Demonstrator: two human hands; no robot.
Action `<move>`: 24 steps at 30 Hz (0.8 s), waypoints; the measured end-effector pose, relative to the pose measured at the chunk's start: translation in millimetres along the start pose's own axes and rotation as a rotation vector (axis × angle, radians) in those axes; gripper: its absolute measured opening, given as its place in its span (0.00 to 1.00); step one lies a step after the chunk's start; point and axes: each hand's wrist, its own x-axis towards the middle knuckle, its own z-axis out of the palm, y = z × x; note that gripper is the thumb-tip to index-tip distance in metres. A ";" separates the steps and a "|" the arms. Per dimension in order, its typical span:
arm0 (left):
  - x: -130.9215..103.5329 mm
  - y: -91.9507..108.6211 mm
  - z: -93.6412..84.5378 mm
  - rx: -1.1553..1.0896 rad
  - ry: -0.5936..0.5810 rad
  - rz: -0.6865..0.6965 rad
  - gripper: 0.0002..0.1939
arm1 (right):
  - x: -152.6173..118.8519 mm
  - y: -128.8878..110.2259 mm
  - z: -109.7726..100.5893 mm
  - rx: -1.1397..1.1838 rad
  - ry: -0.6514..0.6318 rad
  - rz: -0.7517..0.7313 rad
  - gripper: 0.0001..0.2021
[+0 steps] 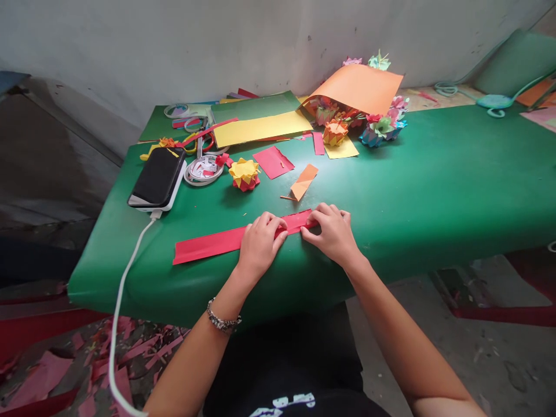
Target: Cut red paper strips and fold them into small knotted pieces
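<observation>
A long red paper strip (211,243) lies slantwise near the front of the green table, with a crease running along its length. My left hand (260,240) rests over its middle, thumb and fingers pinched on the paper. At the strip's right end my right hand (332,229) pinches the edge between thumb and fingers. My fingers cover parts of the strip. Just beyond lie a folded orange paper piece (304,182), a red paper square (273,162) and a small yellow-and-red folded paper pot (244,174).
A phone on a white power bank (158,176) trails a white cable (124,289) over the left edge. Tape rolls (203,169), scissors (200,139) and yellow paper (263,128) lie behind. Paper flowers (384,124) under an orange sheet (356,87) stand at the back. Scraps (143,347) litter the floor.
</observation>
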 end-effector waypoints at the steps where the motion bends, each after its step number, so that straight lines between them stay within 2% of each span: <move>1: -1.6 -2.0 -1.4 -0.001 -0.002 0.000 0.06 | -0.1 1.0 -0.5 0.008 0.006 0.005 0.07; 11: -18.3 -25.7 -14.1 0.013 0.042 -0.030 0.05 | -1.0 10.2 0.9 0.028 0.128 0.050 0.07; 17: -28.8 -40.4 -21.0 -0.026 0.067 -0.070 0.05 | -0.4 12.3 -3.1 -0.024 0.145 0.083 0.06; 19: -30.9 -43.0 -22.1 -0.028 0.072 -0.082 0.04 | -1.3 3.1 -2.4 -0.067 0.188 0.089 0.02; 21: -31.8 -43.9 -22.2 -0.031 0.072 -0.085 0.05 | -2.7 -13.5 1.7 -0.064 0.212 0.022 0.04; 24: -31.6 -43.8 -21.4 -0.034 0.076 -0.076 0.05 | -3.5 -43.8 12.7 0.031 0.057 -0.161 0.06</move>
